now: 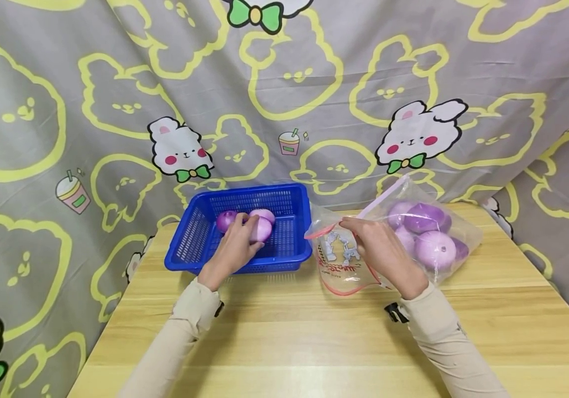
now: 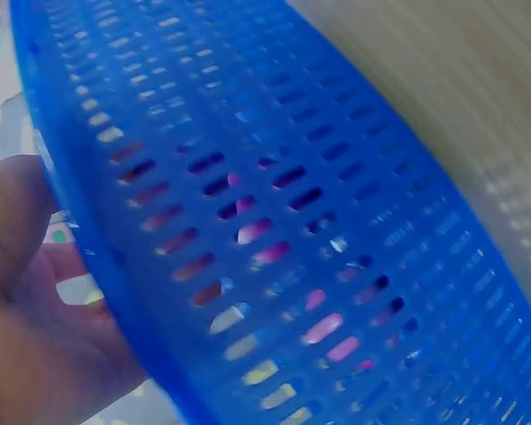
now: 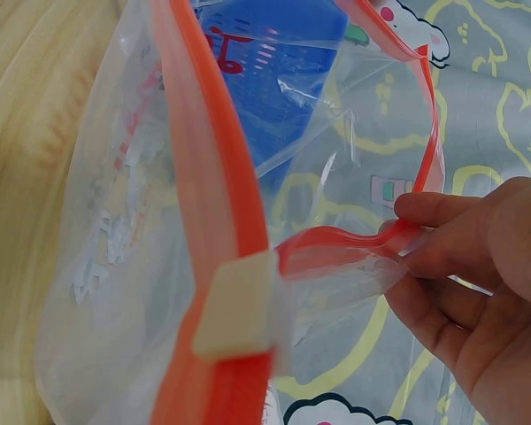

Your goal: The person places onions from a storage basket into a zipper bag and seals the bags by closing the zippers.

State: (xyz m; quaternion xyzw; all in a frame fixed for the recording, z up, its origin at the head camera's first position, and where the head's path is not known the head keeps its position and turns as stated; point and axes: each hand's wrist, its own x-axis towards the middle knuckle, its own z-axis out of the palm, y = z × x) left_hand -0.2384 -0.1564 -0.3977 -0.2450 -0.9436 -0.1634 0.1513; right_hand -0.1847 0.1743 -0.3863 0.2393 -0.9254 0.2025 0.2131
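Observation:
Inside the blue plastic basket (image 1: 184,243) lie three purple onions, among them a dark one (image 1: 225,221) and a pale one (image 1: 262,214). My left hand (image 1: 236,243) reaches in over the near rim and holds the nearest pale onion (image 1: 262,230) between fingers and thumb. In the left wrist view the basket wall (image 2: 248,292) hides the fingertips. With thumb and fingers, my right hand (image 1: 381,246) pinches the red zip rim of a clear printed bag (image 1: 339,276). The right wrist view shows that bag's mouth spread wide, a cream slider (image 3: 237,310) on its red zip (image 3: 221,133).
A second clear zip bag (image 1: 465,237) with several purple onions (image 1: 435,250) stands right of the printed bag, behind my right hand. Everything rests on a wooden table (image 1: 304,331). A patterned grey curtain (image 1: 314,127) hangs close behind the basket and bags.

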